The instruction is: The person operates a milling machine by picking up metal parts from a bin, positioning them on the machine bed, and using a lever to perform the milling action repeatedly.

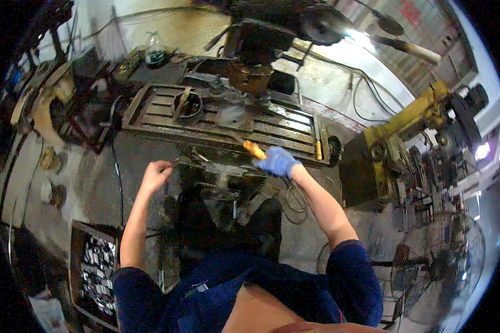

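Gripping orange-handled metal brush point(254, 149) in gloved right hand point(278, 161) over slotted steel machine bed point(283, 130) | light, stiff, take by handle | bare left hand point(156, 175) clenched on small crank, unclear

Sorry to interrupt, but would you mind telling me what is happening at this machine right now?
A person stands at a milling machine, leaning over its slotted table. The right hand, in a blue glove, grips an orange-handled brush whose blurred head is over the table. The bare left hand is closed around a small handle at the machine's front edge. A crate of metal parts sits on the floor at the left.
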Demonstrator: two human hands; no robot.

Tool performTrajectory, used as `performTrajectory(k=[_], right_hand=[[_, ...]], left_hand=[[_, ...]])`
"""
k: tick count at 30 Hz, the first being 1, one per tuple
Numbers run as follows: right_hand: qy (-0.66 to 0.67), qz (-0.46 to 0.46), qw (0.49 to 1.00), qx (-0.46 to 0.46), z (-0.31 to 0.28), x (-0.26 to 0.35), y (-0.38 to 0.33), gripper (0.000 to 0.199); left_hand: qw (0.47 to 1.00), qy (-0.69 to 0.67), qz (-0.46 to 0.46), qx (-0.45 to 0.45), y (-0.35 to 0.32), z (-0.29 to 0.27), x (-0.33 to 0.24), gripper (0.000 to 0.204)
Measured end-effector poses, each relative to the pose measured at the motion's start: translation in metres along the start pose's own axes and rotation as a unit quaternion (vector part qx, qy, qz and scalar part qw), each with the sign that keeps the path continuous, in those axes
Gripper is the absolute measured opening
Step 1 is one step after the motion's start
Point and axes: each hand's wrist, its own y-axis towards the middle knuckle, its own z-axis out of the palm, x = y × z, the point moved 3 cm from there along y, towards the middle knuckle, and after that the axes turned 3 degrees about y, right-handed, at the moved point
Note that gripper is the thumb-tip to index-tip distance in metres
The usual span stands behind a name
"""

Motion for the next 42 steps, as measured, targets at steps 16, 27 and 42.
performTrajectory(k=[16, 27, 42], right_hand=[[0.156, -0.203, 0.957, 0.14, 0.103, 0.096, -0.069, 0.03], [0.13, -0.246, 0.957, 0.082, 0.103, 0.08, -0.073, 0.028], [0.1, -0.235, 0.961, 0.109, 0.108, 0.081, -0.084, 0.04]], left_hand=[[0.874, -0.449, -0.186, -0.03, -0.06, 0.053, 0.031, 0.027], [0.864, 0.251, -0.151, -0.41, -0.256, -0.168, 0.048, 0.027], [0.814, 0.438, -0.304, -0.23, -0.265, -0.152, 0.138, 0.024]])
